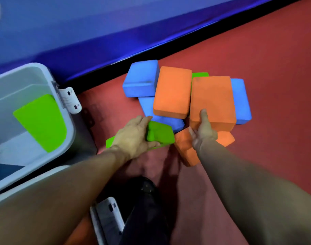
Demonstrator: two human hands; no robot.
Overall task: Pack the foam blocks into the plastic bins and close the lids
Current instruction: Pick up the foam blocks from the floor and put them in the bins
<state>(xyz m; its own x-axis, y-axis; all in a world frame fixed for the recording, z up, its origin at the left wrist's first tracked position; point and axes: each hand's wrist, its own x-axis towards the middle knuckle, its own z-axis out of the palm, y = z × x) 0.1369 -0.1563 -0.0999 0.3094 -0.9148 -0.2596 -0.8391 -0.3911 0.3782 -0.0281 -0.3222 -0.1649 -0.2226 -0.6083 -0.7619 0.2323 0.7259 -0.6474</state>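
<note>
A pile of blue, orange and green foam blocks lies on the red floor. My left hand (pixel 133 137) grips a green block (pixel 160 133) at the pile's near edge. My right hand (pixel 204 129) holds the near end of a large orange block (pixel 212 101), thumb on its top face. Another orange block (pixel 173 91) lies to its left, across a blue one (pixel 141 78). A third orange block (pixel 183 149) sits under my right wrist. An open grey plastic bin (pixel 66 121) stands at the left with one green block (pixel 41 122) leaning inside.
A blue padded wall (pixel 98 32) runs behind the pile. The bin's white latch (pixel 70 99) sticks out toward the blocks. Another bin's latch (pixel 107 216) shows at the bottom beside my dark shoe (pixel 144 200). Red floor (pixel 274 85) stretches to the right.
</note>
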